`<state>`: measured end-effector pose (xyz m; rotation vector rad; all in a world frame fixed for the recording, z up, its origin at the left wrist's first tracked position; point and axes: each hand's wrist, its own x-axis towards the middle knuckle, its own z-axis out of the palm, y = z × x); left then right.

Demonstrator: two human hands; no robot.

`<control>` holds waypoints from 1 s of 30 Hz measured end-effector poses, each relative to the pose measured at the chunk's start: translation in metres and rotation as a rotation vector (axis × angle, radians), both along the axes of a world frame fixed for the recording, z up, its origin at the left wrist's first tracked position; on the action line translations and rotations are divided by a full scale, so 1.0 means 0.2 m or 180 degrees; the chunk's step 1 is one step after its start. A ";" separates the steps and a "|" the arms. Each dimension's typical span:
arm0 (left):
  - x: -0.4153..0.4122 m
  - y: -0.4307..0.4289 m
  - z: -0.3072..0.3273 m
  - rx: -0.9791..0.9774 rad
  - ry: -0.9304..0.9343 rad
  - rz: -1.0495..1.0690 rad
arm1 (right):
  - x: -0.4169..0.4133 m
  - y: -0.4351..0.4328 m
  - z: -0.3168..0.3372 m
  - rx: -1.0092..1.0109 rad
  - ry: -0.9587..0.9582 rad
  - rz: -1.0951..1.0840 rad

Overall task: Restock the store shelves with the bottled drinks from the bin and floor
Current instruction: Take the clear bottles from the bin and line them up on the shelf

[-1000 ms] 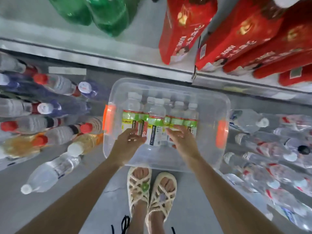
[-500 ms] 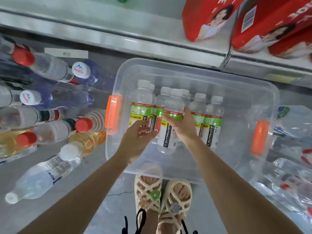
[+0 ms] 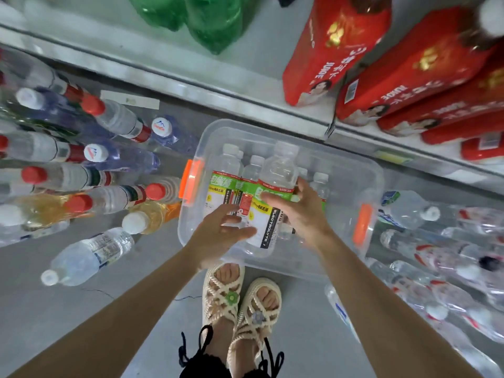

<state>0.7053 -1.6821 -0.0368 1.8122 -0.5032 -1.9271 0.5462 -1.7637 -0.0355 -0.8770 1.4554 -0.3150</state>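
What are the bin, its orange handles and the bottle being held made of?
Bin: likely translucent plastic, slightly frosted; bottles show through its walls. Handles: opaque orange plastic, apparently glossy. Held bottle: clear thin plastic, see-through above a printed wrap label.

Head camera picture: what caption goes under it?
Right hand holds a drink bottle over the clear bin, left hand open beside it.
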 end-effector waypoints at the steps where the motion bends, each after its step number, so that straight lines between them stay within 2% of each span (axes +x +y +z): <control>1: -0.01 -0.01 0.11 -0.0059 0.0083 -0.0022 | 0.00 -0.02 0.14 -0.0012 -0.0080 0.0084; 5: -0.01 -0.10 0.65 -0.0568 0.0161 -0.0258 | 0.02 -0.12 0.75 -0.0167 -0.0384 0.0328; 10: 0.14 -0.22 1.54 -0.1183 0.0031 -0.0332 | 0.13 -0.21 1.71 -0.0759 -0.0578 0.0660; 17: 0.44 -0.23 2.98 -0.2437 -0.0703 -0.0173 | 0.42 -0.23 3.18 -0.1911 -0.0893 0.1165; 21: 0.64 -0.17 3.64 -0.3095 -0.1205 0.0020 | 0.63 -0.18 3.87 -0.2600 -0.1082 0.1328; 25: 0.88 -0.09 4.15 -0.3705 -0.1662 0.0094 | 0.86 -0.09 4.40 -0.3156 -0.1272 0.1373; 30: 1.25 0.03 4.55 -0.4106 -0.1909 0.0047 | 1.21 0.06 4.79 -0.3665 -0.1212 0.1278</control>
